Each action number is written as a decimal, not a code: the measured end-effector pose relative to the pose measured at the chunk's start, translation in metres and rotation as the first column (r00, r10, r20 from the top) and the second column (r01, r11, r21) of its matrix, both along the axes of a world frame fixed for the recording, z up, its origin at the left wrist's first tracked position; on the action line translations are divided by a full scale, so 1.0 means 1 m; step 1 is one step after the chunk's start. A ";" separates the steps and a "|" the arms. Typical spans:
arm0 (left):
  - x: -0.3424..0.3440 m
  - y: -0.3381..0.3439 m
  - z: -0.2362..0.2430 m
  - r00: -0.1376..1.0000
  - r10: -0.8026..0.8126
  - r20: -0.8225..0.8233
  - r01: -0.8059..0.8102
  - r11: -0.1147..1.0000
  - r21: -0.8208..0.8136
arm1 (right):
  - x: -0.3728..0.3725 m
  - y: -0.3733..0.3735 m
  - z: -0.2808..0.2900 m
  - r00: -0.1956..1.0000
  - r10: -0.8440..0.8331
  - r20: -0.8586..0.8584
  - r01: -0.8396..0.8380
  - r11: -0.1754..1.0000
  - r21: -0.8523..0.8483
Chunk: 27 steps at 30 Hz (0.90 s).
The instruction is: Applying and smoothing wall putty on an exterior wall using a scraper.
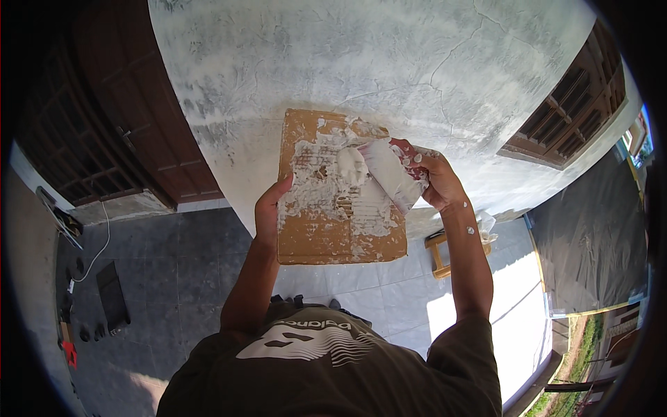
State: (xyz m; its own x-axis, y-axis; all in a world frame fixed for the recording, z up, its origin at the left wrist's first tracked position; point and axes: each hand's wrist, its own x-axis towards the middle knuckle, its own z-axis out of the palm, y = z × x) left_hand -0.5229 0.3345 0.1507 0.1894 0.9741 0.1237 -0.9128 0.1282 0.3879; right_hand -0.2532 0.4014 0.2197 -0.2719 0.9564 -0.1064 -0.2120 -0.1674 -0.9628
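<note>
My left hand [267,208] grips the left edge of a brown cardboard sheet [313,240], its thumb lying on the front face. White paste [313,167] is smeared over much of the cardboard, and the surface is torn in places. In my right hand [439,179] is a red scraper [405,149] with a broad blade coated in white paste. The blade rests at or just above the right part of the cardboard; exact contact I cannot tell. White spots of paste dot my right fingers and wrist.
Ahead stands a grey-white plastered wall [333,55] with cracks. A brown door [142,111] is at left, a wooden window [566,104] at right. A wooden stool [439,256] stands beyond my right forearm. Dark items [112,295] and a white cable [104,240] lie on the left floor.
</note>
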 end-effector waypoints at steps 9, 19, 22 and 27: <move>-0.007 0.024 0.004 0.999 -0.030 0.040 0.032 0.998 -0.049 | -0.004 0.024 0.002 0.975 0.009 -0.220 -0.046 0.985 -0.165; 0.001 0.012 0.006 1.000 0.010 -0.012 -0.010 0.998 -0.055 | 0.003 0.010 0.010 0.998 -0.059 0.033 0.058 0.998 0.018; 0.004 0.012 0.004 0.999 0.013 -0.037 -0.016 0.997 -0.076 | 0.001 0.008 0.004 0.999 -0.022 0.033 0.023 1.000 -0.015; 0.002 0.012 0.002 0.999 -0.006 -0.045 0.004 0.998 -0.060 | 0.002 0.012 -0.009 0.999 -0.006 -0.048 0.000 0.992 -0.125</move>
State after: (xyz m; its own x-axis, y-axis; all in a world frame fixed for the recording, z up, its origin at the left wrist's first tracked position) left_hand -0.5209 0.3461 0.1523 0.1984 0.9785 0.0566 -0.8937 0.1569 0.4203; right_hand -0.2512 0.4134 0.2109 -0.2770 0.9373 -0.2116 -0.2582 -0.2847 -0.9232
